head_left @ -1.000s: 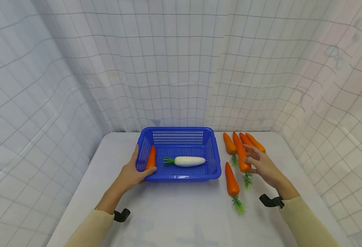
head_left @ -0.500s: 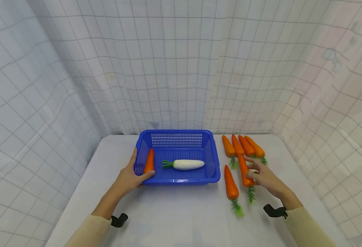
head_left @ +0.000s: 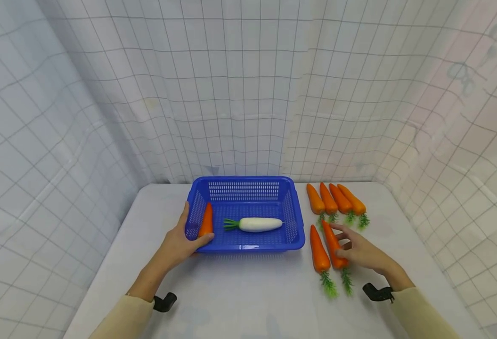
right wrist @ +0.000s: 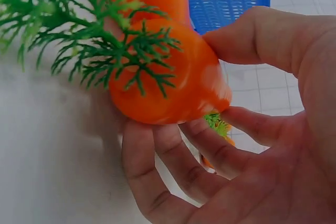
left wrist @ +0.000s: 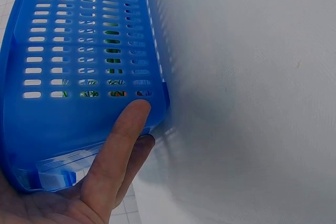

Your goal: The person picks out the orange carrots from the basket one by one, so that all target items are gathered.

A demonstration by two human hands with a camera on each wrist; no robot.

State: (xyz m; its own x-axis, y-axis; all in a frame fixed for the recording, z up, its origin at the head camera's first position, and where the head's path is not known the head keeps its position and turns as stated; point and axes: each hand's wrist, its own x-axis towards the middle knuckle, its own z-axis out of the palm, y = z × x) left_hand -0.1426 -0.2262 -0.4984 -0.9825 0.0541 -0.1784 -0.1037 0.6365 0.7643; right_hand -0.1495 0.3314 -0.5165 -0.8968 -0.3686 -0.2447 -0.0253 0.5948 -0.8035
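Observation:
A blue plastic basket (head_left: 248,247) stands mid-table, holding a white radish (head_left: 260,224) with green leaves and an orange carrot (head_left: 207,221) at its left side. My left hand (head_left: 179,242) grips the basket's front left corner, thumb over the rim; in the left wrist view its fingers (left wrist: 118,150) press the perforated wall. To the right of the basket, my right hand (head_left: 360,247) holds a carrot (head_left: 332,241) by its thick end, thumb on one side and fingers on the other, as the right wrist view confirms. Another carrot (head_left: 319,252) lies alongside, just left of it.
Several carrots (head_left: 340,197) with green tops lie in a row at the table's back right. White gridded curtains (head_left: 248,94) hang behind the table (head_left: 248,301) and on both sides. Each wrist wears a black strap.
My right hand has drawn its carrot out of the back row toward the front, beside the other front carrot. The left hand keeps its grip on the basket, which has stayed in place.

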